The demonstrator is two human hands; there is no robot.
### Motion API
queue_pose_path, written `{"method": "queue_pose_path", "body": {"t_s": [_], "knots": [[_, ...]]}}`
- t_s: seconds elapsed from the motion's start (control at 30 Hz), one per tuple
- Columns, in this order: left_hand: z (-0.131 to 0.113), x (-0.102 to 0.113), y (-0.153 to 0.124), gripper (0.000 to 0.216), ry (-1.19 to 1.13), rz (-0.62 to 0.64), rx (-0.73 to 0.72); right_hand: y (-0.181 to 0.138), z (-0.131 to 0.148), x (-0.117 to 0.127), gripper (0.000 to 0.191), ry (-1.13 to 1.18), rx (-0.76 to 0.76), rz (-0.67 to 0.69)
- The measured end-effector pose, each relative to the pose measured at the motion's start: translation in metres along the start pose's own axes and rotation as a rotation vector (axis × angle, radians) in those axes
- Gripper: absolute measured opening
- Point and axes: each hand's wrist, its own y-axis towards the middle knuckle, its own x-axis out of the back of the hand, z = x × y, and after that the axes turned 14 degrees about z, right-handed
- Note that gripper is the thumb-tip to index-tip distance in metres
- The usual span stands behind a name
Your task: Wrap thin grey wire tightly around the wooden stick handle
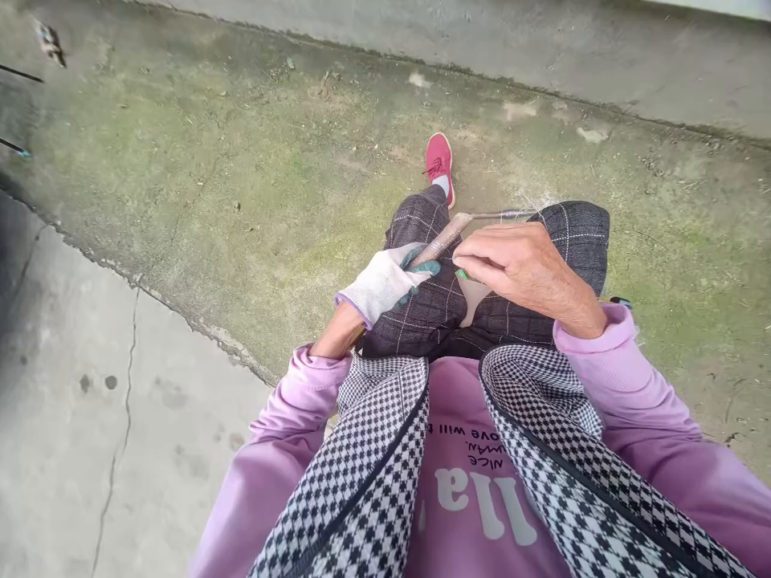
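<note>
My left hand (391, 281), in a white knit glove with green-coated fingertips, is closed around the lower end of a worn handle (444, 238). From the handle's far end a thin dark metal shaft (499, 214) runs right, towards my right knee; it looks like a sickle, though its end is unclear against the trousers. My right hand (518, 261) is bare, thumb and fingers pinched together just right of the handle. A fine pale strand shows between the fingertips and the handle, and thin strands also stick up near the shaft. Below the pinch lies a small green scrap (461, 274).
I sit with plaid-trousered knees (572, 241) apart and a red shoe (439, 164) forward. Around me is mossy ground (241, 177), with a cracked concrete slab (138, 417) to the left and a concrete ledge (542, 48) ahead. Two dark rods (18, 74) enter at the left edge.
</note>
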Motion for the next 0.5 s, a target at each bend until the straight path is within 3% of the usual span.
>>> {"method": "queue_pose_path", "body": {"t_s": [0.1,0.17,0.27,0.33,0.4,0.5], "knots": [[0.002,-0.006,0.000,0.034,0.272,-0.014,-0.003,0.008,-0.007,0.001,0.027,0.057,-0.011,0.059],[-0.001,-0.012,-0.002,0.034,0.416,0.053,0.028,0.017,-0.024,0.000,0.025,0.140,-0.048,0.102],[-0.008,-0.015,-0.009,0.032,0.440,0.152,0.030,0.026,-0.059,-0.007,0.027,0.340,-0.119,0.147],[-0.011,-0.011,-0.013,0.031,0.391,0.097,0.008,0.021,-0.073,-0.020,0.034,0.464,-0.153,0.152],[-0.010,-0.004,-0.014,0.030,0.335,0.010,-0.006,0.008,-0.069,-0.035,0.038,0.516,-0.186,0.107],[-0.005,0.003,-0.009,0.027,0.253,-0.068,0.024,-0.015,-0.035,-0.048,0.030,0.421,-0.180,0.046]]}}
